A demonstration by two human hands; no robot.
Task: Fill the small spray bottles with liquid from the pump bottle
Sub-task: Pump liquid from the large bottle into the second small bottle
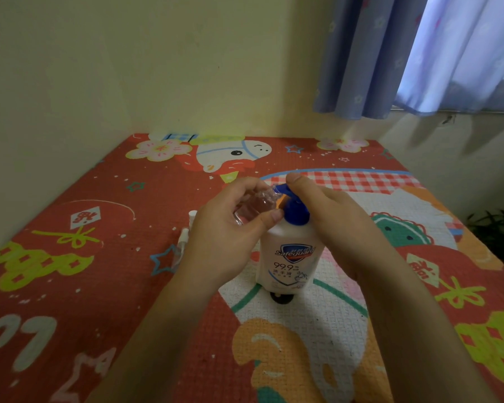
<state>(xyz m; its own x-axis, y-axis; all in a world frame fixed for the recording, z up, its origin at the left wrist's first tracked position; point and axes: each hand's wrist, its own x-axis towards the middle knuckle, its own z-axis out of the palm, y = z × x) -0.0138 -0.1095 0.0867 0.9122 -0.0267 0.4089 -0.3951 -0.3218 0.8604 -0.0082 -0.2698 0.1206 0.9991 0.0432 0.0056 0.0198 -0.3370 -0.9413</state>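
Observation:
A white pump bottle (pixel 291 257) with a blue pump head (pixel 294 209) stands upright on the patterned mat. My left hand (pixel 224 228) grips a small clear spray bottle (pixel 256 203), tilted with its open mouth against the blue spout. My right hand (pixel 335 216) lies over the pump head from the right, its thumb tip on top of the spout. Another small clear spray bottle (pixel 181 248) lies on the mat to the left, partly hidden by my left wrist. A white spray cap (pixel 192 214) sits just behind it.
The colourful red mat (pixel 105 257) covers the whole surface, meeting walls at the back and left. A blue curtain (pixel 390 59) hangs at the upper right. A small dark round object (pixel 280 298) lies at the pump bottle's base. A plant (pixel 498 228) shows at the right edge.

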